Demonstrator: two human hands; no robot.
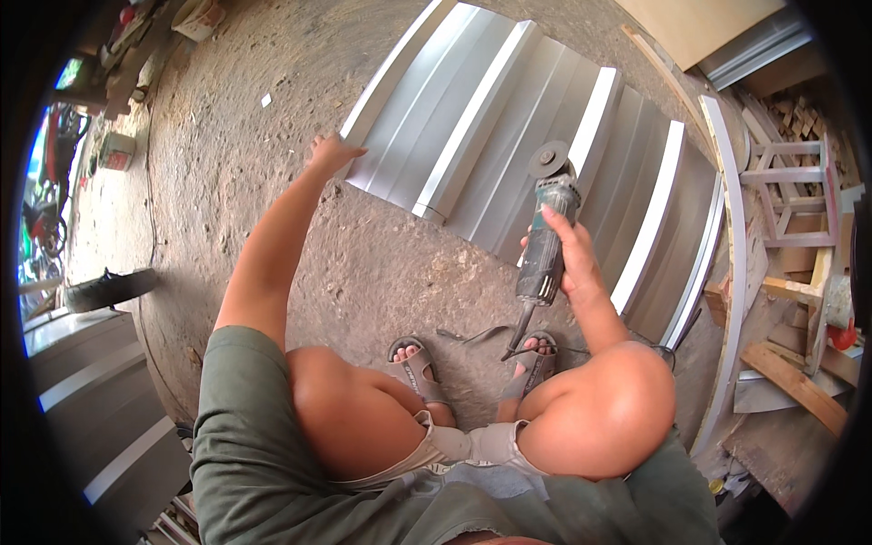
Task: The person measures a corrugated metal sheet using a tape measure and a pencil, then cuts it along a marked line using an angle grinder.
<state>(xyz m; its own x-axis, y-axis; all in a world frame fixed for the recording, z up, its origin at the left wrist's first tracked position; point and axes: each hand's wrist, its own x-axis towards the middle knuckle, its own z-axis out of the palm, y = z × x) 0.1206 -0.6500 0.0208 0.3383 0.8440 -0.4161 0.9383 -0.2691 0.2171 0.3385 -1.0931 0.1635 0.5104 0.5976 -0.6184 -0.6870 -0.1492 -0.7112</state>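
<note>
A ribbed sheet of silvery metal roofing (472,136) lies on the rough floor in front of me. My left hand (334,153) rests at its left near corner, fingers stretched out over the edge; the fingertips are partly hard to see. In my right hand (572,252) is an angle grinder (543,238), gripped round its dark body with the thumb on top. Its disc (549,159) points away from me, above the sheet's ribs. Whether the disc spins cannot be told. The cord (520,329) runs down from the grinder's rear end towards my right foot.
My sandalled feet (418,368) stand close to the sheet's near edge. More ribbed metal (100,400) lies at the left, with a black tyre (111,291) beyond it. At the right are a long pale beam (734,263), a wooden frame (786,191) and loose boards (795,386).
</note>
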